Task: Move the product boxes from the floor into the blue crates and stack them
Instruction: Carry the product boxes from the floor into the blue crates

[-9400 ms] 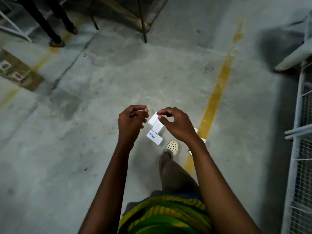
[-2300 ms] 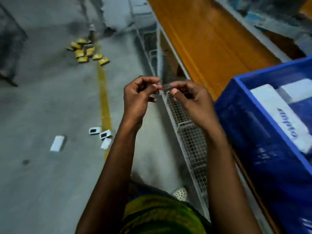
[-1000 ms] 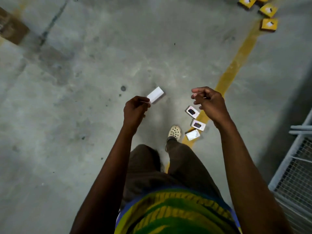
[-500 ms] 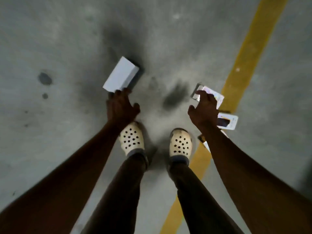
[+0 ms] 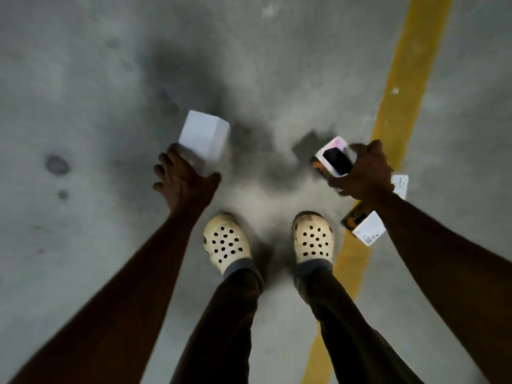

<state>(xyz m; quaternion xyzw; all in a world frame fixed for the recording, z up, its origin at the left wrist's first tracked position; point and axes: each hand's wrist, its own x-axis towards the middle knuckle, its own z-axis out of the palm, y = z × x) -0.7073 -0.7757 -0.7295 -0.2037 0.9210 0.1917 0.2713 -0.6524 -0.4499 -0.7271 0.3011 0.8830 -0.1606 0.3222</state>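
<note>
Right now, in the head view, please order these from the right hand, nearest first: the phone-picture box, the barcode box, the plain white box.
1. phone-picture box: held in the right hand itself.
2. barcode box: lying at the yellow line, beside the right forearm.
3. plain white box: on the far side, gripped by the left hand.

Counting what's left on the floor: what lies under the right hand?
A printed box, mostly covered, pokes out beneath the right hand, which grips a phone box. A third box lies by the right shoe, partly under the forearm.
</note>
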